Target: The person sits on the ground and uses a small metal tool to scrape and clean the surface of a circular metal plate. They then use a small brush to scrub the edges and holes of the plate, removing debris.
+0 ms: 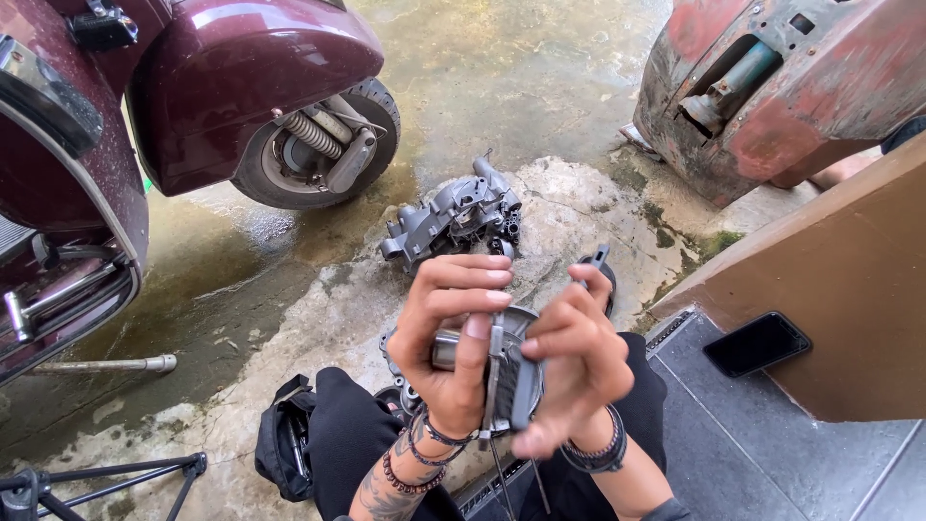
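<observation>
Both hands are up in front of the camera working on a round metal engine part point(516, 381), held above the person's lap. The left hand point(449, 333) is wrapped around a shiny steel cylinder point(446, 349) sticking out of the part's left side, fingers curled over the top and thumb pressing down along the front, so that's a solid closed grip. The right hand point(574, 362) is on the other side, fingers bent and pinching the part's edge, with the thumb pointing down past the bottom; it's gripping too, though I can't tell exactly what the fingertips are on since the part hides them. A thin flat metal strip point(495, 376) runs down the front of the part between the two hands. Both wrists have bead bracelets, and the left forearm is tattooed. On the ground just beyond the hands sits a grey engine casing point(453, 217), on a pale patch of rough concrete point(569, 203). Upper left is a maroon scooter point(222, 87) with its front wheel point(323, 145) on the wet floor, and upper right is a rusty red body shell point(801, 87). A black phone point(757, 342) lies on the dark step to the right, next to a brown panel point(849, 289). A black bag point(283, 439) sits by the person's left knee, and a metal tube point(106, 365) lies further left.
</observation>
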